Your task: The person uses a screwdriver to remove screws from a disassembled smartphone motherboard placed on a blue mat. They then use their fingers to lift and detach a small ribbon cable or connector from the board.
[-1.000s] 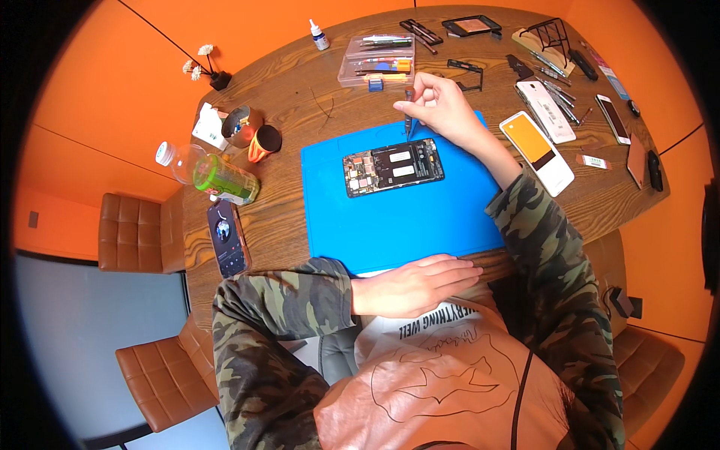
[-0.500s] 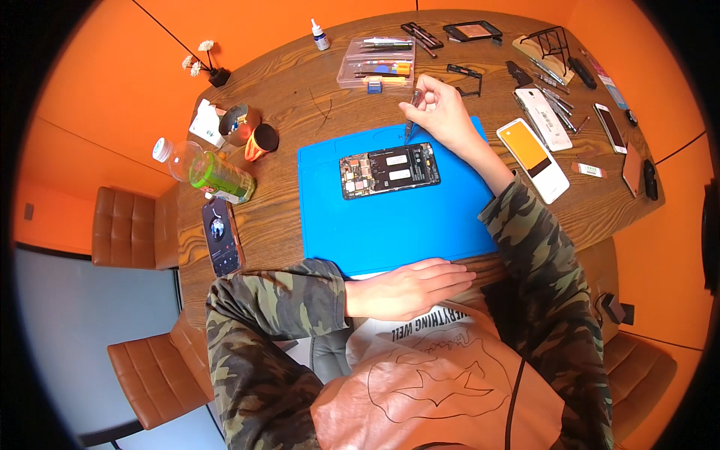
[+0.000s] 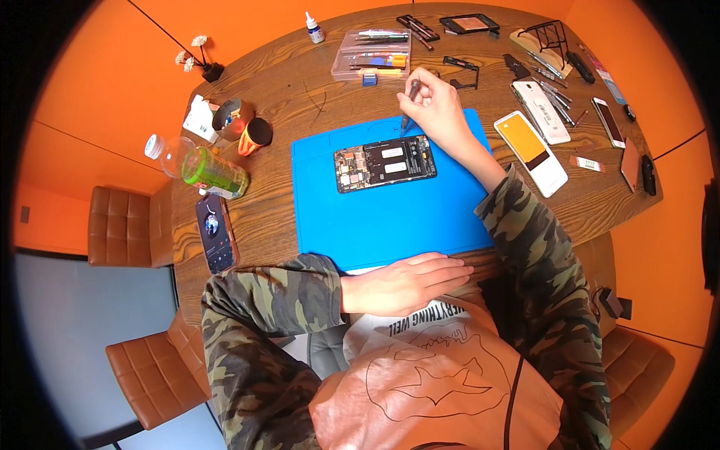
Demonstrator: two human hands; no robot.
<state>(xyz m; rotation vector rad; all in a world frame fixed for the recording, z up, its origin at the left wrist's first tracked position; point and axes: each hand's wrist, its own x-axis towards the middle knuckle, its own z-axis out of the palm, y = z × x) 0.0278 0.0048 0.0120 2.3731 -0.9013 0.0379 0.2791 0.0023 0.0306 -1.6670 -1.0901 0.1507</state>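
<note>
1. The person's right hand [image 3: 436, 106] is grasping a slim dark tool [image 3: 409, 106], pinching it between the thumb and fingers.
2. The tool is slanting down toward the far edge of an opened phone [image 3: 385, 163]; its tip is too small to tell whether it is touching the phone or only hovering beside it.
3. The opened phone is lying flat with its inner parts facing up, the circuit board showing toward the left, and is resting on the far half of a blue mat [image 3: 382, 225].
4. The left hand [image 3: 407, 285] is lying released, palm down, its fingers extending close together toward the right, by the mat's near edge and in front of the person's body.
5. Right of the mat, a white and yellow slab [image 3: 531, 154] is lying near a white phone shell [image 3: 541, 112].
6. Beyond the mat, a clear case [image 3: 346, 69] is holding several slim implements.
7. Left of the mat, a phone with a lit screen [image 3: 216, 234] is lying near a green-labelled bottle [image 3: 214, 172].
</note>
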